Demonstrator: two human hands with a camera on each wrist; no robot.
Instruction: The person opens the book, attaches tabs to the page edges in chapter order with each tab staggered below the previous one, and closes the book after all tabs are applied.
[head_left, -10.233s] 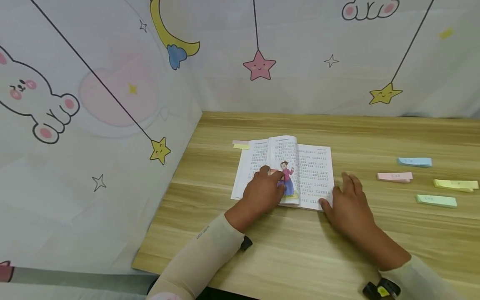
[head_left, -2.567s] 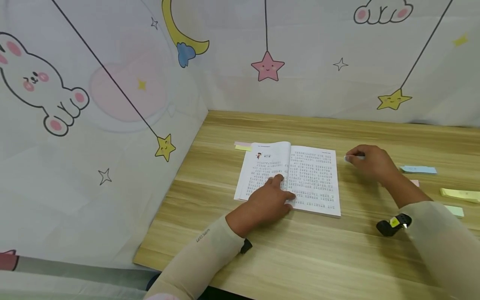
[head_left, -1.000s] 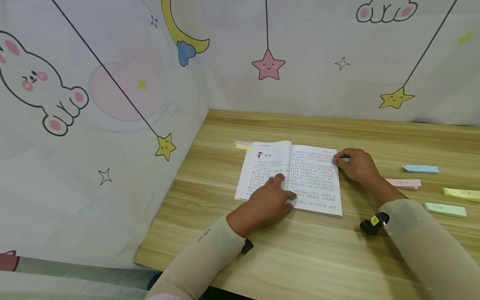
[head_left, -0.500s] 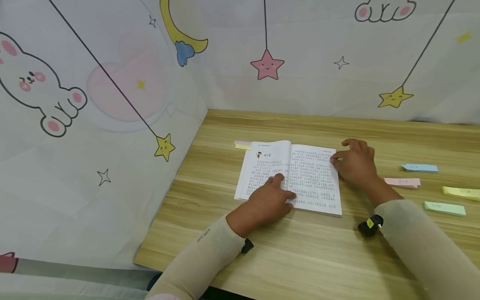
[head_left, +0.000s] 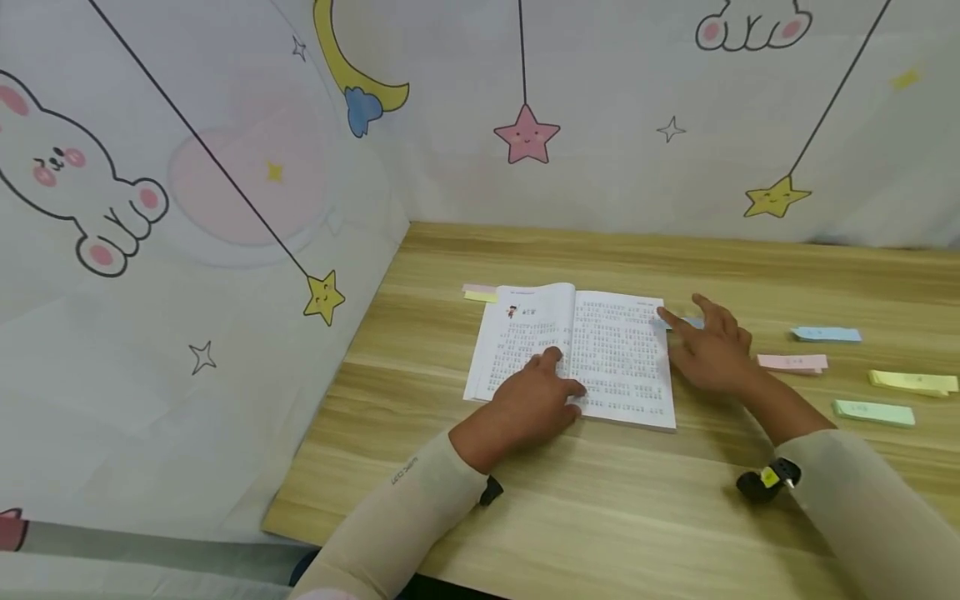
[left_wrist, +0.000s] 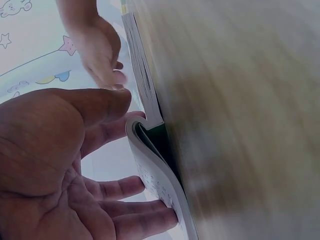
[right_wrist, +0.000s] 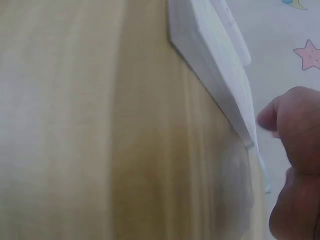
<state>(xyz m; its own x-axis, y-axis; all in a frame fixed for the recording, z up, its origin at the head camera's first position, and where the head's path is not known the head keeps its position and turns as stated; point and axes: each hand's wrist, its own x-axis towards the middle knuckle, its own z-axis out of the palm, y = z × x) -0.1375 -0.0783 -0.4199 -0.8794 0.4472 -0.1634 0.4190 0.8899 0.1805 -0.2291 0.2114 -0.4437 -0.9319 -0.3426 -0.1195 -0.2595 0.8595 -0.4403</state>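
Here, two hands (head_left: 528, 404) (head_left: 708, 350), fingers loosely extended, touch one three-tabbed book (head_left: 622, 358) near four pads (head_left: 873, 412).

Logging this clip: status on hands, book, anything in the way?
Left hand across open book. Right hand at book's right edge, blue tab jutting out there. Four paper strips aside, not blocking.
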